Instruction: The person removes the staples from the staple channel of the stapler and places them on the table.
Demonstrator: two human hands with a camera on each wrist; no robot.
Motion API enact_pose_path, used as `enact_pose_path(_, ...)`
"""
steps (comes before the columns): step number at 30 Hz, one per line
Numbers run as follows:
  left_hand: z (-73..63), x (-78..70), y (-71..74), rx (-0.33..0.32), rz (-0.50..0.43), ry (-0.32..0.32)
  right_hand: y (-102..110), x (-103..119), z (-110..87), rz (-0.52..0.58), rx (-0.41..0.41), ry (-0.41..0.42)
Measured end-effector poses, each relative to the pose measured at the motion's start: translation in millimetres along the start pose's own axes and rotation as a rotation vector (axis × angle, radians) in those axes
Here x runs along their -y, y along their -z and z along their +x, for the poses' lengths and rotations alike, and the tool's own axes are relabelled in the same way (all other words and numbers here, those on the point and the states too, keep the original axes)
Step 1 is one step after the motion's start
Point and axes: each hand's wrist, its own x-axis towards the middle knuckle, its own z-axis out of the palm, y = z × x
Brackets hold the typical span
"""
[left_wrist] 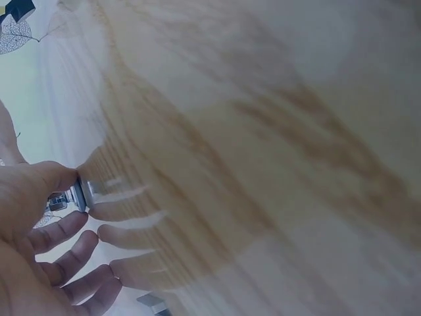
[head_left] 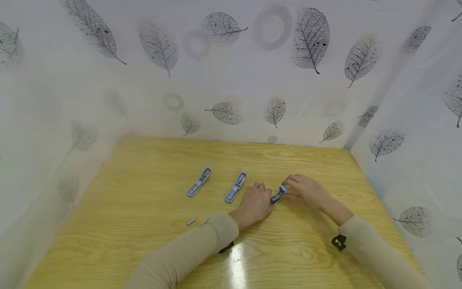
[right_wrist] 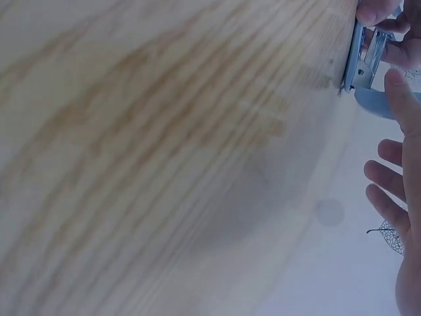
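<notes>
A small blue-grey stapler point(head_left: 276, 198) stands folded open between the two hands, its metal parts showing. The left hand point(head_left: 254, 204) pinches its base at the near end, close to the tabletop; the left wrist view shows the thumb and a finger on the stapler point(left_wrist: 80, 194). On the far end, the right hand point(head_left: 306, 193) holds the raised cover. Seen from the right wrist, that thumb lies on the rounded cover point(right_wrist: 373, 103), while the other fingers are spread apart. The fingers partly hide the stapler in the head view.
Two similar staplers lie left of the hands, a middle one point(head_left: 236, 188) and a farther left one point(head_left: 199, 182). A short grey strip point(head_left: 191, 221), seemingly staples, rests nearer on the wooden table point(head_left: 144, 212). Leaf-patterned sheeting point(head_left: 231, 72) encloses the table's back and sides.
</notes>
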Motion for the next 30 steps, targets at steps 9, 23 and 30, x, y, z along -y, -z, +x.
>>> enact_pose_path(9, -0.2, -1.5, 0.0, 0.000, 0.003, 0.001, 0.7, -5.5, -1.6, -0.086, -0.016, 0.005)
enact_pose_path(23, 1.3, -0.5, -1.2, -0.008, -0.010, 0.010, -1.9, -21.4, -6.9, -0.128, 0.115, -0.128)
enact_pose_path(30, 0.2, -1.3, -1.1, -0.013, -0.007, 0.015, -7.4, -25.7, -10.5, -0.128, 0.149, -0.149)
